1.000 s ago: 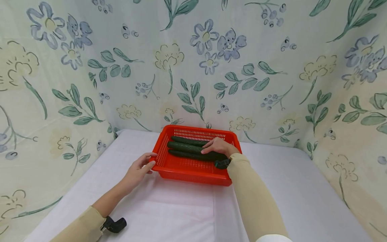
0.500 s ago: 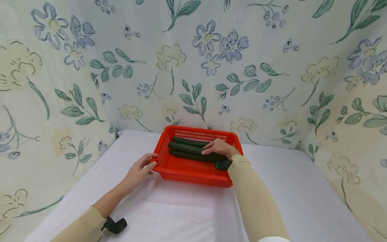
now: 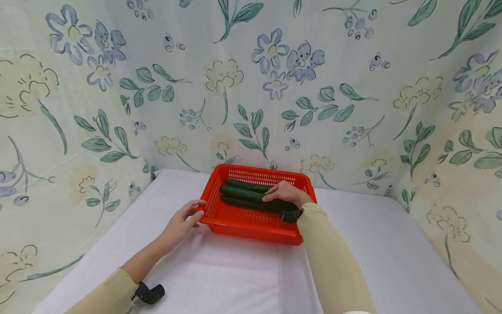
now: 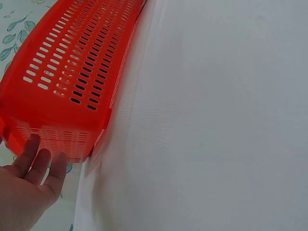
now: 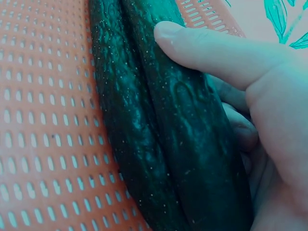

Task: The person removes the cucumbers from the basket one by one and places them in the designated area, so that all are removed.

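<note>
Three long dark green cucumbers lie side by side in a red plastic basket (image 3: 251,233) with slotted walls. My right hand (image 3: 285,193) reaches over the basket's right side and grips the middle cucumber (image 3: 241,192). In the right wrist view, the thumb lies on top of this cucumber (image 5: 187,125) and the fingers curl behind it. The front cucumber (image 5: 127,110) touches it alongside; the back cucumber (image 3: 246,185) lies along the rear wall. At the basket's left end, my left hand (image 3: 182,220) holds the rim, its fingers (image 4: 55,175) against the outer wall.
The basket stands on a white-clothed table (image 3: 231,279), near its back edge. Floral fabric (image 3: 251,87) hangs behind and at both sides. Each wrist wears a small black camera; the left wrist camera (image 3: 149,293) hangs low over the cloth.
The head view has shifted slightly, so the basket appears a little lower and farther right. Both hands keep their places on the basket and the cucumber.
</note>
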A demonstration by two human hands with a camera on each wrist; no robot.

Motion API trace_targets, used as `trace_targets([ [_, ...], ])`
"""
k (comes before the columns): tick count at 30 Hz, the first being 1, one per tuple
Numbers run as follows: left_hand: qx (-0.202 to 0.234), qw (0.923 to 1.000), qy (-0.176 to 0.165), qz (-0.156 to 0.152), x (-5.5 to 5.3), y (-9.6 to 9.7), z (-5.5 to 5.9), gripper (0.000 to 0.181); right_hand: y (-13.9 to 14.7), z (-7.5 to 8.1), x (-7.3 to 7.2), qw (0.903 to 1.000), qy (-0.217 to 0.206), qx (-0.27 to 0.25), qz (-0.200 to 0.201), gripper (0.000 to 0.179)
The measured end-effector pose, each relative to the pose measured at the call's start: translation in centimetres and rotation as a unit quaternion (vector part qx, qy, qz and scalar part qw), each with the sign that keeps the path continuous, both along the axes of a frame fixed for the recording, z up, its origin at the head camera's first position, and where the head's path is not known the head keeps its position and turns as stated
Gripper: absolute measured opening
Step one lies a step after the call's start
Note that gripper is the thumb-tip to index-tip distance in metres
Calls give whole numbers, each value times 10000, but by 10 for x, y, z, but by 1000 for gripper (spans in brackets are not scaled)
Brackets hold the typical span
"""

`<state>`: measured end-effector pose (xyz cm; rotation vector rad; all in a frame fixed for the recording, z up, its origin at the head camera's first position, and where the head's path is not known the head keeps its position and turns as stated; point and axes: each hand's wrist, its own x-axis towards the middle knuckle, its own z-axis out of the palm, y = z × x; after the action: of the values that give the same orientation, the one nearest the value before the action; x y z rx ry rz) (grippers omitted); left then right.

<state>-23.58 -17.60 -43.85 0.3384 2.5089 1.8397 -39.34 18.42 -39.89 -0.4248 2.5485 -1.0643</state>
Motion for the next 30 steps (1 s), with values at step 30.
trace_targets([
  [30,-175,9995,270,11,-2,0,-5,42,-2,6,1,10000,-10,-48,30,35],
])
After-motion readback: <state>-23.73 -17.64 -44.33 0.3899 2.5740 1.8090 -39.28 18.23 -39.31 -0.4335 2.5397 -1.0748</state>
